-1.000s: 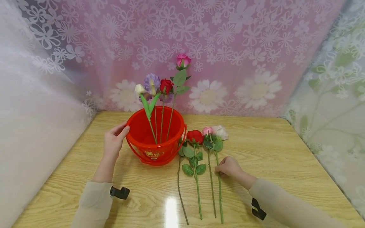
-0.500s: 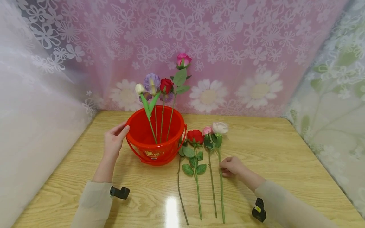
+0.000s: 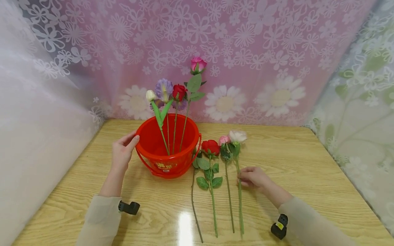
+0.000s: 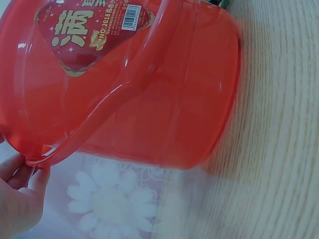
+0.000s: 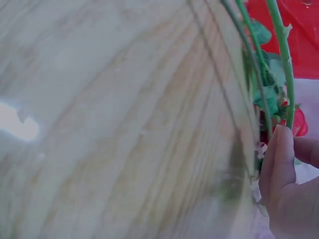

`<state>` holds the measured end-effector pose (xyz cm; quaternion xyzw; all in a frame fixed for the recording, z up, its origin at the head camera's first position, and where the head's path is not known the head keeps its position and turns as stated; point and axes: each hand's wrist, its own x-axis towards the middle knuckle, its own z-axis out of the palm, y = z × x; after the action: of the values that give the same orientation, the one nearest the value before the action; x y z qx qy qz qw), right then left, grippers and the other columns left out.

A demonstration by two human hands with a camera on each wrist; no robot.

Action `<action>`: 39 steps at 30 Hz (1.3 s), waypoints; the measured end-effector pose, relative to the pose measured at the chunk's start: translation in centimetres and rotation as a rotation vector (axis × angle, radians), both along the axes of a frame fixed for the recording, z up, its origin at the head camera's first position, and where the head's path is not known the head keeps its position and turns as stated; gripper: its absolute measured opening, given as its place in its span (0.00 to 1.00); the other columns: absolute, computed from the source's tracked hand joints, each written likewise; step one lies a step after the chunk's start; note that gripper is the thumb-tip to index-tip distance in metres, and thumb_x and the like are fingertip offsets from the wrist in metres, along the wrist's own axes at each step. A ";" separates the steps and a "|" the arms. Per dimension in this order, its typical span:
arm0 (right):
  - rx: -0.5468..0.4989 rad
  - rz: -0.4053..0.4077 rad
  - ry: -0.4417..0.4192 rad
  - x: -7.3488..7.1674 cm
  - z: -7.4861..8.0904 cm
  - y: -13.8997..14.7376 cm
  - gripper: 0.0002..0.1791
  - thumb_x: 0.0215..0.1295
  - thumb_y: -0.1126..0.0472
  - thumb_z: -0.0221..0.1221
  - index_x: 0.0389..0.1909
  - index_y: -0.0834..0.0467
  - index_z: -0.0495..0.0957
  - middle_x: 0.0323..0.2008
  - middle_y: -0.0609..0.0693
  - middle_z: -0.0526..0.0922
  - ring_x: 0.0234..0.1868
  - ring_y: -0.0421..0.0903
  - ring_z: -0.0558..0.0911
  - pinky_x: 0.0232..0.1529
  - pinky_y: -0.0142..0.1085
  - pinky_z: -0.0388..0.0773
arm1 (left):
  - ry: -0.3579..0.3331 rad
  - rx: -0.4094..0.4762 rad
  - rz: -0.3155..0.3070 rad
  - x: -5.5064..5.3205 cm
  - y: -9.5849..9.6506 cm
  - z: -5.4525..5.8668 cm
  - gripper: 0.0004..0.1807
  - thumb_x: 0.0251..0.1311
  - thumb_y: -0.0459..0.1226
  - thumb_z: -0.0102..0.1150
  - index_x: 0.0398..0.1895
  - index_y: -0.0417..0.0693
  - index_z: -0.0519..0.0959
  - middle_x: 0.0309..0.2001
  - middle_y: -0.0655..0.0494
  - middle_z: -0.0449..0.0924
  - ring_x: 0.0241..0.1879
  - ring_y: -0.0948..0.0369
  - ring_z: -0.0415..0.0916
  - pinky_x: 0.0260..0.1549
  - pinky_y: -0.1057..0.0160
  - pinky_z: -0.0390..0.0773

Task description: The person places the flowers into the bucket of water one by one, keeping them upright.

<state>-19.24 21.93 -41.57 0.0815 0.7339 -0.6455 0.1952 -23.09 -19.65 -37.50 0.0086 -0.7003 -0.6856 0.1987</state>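
My left hand (image 3: pixel 122 152) grips the rim of a red plastic bucket (image 3: pixel 184 165) on its left side; in the left wrist view, fingers and thumb pinch it beside the handle joint. My right hand (image 3: pixel 253 177) pinches the green stem (image 5: pixel 284 55) of a white rose (image 3: pixel 237 136), the rightmost flower of the row on the table. In the right wrist view, thin shadows of stems fall on the wood. In the bucket stand a white tulip (image 3: pixel 150 96), a purple iris (image 3: pixel 164 89), a red rose (image 3: pixel 179 92) and a magenta rose (image 3: pixel 198 65).
Beside the held stem lie a pink rose (image 3: pixel 224 140), a red flower (image 3: pixel 210 147) with broad leaves, and a brown-stemmed flower (image 3: pixel 193 194) whose head is partly hidden behind the bucket handle (image 3: pixel 200 143). A pink floral curtain (image 3: pixel 246 51) hangs behind the wooden table (image 3: pixel 292 157).
My right hand has moved slightly to the right with the white rose's stem, and its head has turned and shifted up a little. The left hand and bucket stay nearly still.
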 end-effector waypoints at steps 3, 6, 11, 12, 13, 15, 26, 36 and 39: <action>-0.022 0.002 0.012 0.0 0.4 0.1 0.18 0.60 0.72 0.50 0.47 0.79 0.63 0.27 0.52 0.78 0.24 0.39 0.78 0.26 0.27 0.77 | -0.005 -0.007 0.006 0.0 -0.1 0.0 0.21 0.54 0.36 0.59 0.49 0.32 0.74 0.40 0.57 0.77 0.37 0.66 0.75 0.35 0.74 0.75; -0.038 -0.011 0.026 0.0 0.9 0.1 0.17 0.60 0.72 0.50 0.48 0.79 0.62 0.28 0.52 0.78 0.25 0.39 0.79 0.27 0.28 0.77 | -0.009 -0.012 0.010 0.0 -0.1 0.0 0.20 0.54 0.36 0.59 0.49 0.33 0.74 0.42 0.55 0.77 0.37 0.66 0.75 0.35 0.73 0.75; -0.052 0.002 0.073 0.0 2.0 0.5 0.20 0.62 0.71 0.48 0.51 0.79 0.58 0.32 0.52 0.77 0.29 0.39 0.79 0.31 0.29 0.77 | -0.009 -0.012 0.012 -0.1 -0.1 0.0 0.20 0.54 0.36 0.59 0.49 0.33 0.75 0.41 0.55 0.77 0.37 0.66 0.75 0.35 0.73 0.75; -0.058 0.006 0.083 0.0 2.2 0.5 0.21 0.62 0.71 0.48 0.52 0.79 0.57 0.32 0.52 0.77 0.30 0.39 0.79 0.32 0.29 0.77 | -0.008 -0.013 0.012 -0.1 -0.1 0.0 0.20 0.54 0.36 0.59 0.49 0.33 0.75 0.41 0.55 0.77 0.37 0.66 0.75 0.35 0.73 0.75; -0.055 0.016 0.098 0.0 2.4 0.6 0.22 0.63 0.71 0.47 0.53 0.79 0.56 0.33 0.52 0.77 0.31 0.39 0.79 0.33 0.29 0.77 | -0.006 -0.015 0.013 0.0 -0.1 0.0 0.20 0.54 0.36 0.59 0.49 0.33 0.75 0.41 0.55 0.77 0.37 0.66 0.75 0.35 0.73 0.75; -0.063 0.025 0.116 -0.1 3.0 0.7 0.23 0.63 0.70 0.47 0.55 0.79 0.54 0.33 0.50 0.77 0.32 0.39 0.79 0.33 0.28 0.77 | -0.002 -0.020 0.014 0.0 -0.1 0.0 0.20 0.54 0.36 0.59 0.48 0.33 0.75 0.41 0.55 0.78 0.37 0.66 0.75 0.36 0.73 0.75; -0.098 0.020 0.185 -0.3 6.0 0.3 0.26 0.62 0.70 0.49 0.57 0.79 0.53 0.30 0.45 0.78 0.31 0.37 0.80 0.35 0.28 0.77 | -0.017 -0.027 0.011 0.0 -0.1 0.1 0.21 0.54 0.37 0.59 0.49 0.34 0.75 0.42 0.52 0.77 0.38 0.65 0.75 0.36 0.73 0.75; -0.096 0.022 0.248 -0.6 8.7 -1.1 0.25 0.61 0.70 0.52 0.55 0.76 0.57 0.31 0.45 0.77 0.32 0.38 0.80 0.39 0.33 0.76 | -0.023 -0.028 0.009 0.1 0.0 0.1 0.21 0.54 0.38 0.59 0.50 0.34 0.74 0.42 0.53 0.77 0.38 0.64 0.75 0.36 0.73 0.75; -0.103 0.022 0.272 -0.7 9.7 -1.7 0.23 0.61 0.70 0.52 0.54 0.75 0.58 0.31 0.46 0.76 0.32 0.38 0.80 0.40 0.33 0.76 | -0.015 -0.026 0.005 0.1 0.0 0.1 0.21 0.54 0.37 0.59 0.49 0.34 0.74 0.42 0.54 0.77 0.38 0.64 0.75 0.36 0.73 0.75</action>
<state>-19.92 20.24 -31.90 -0.0248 0.7204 -0.6851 0.1047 -22.95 -19.67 -37.39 0.0128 -0.7108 -0.6757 0.1950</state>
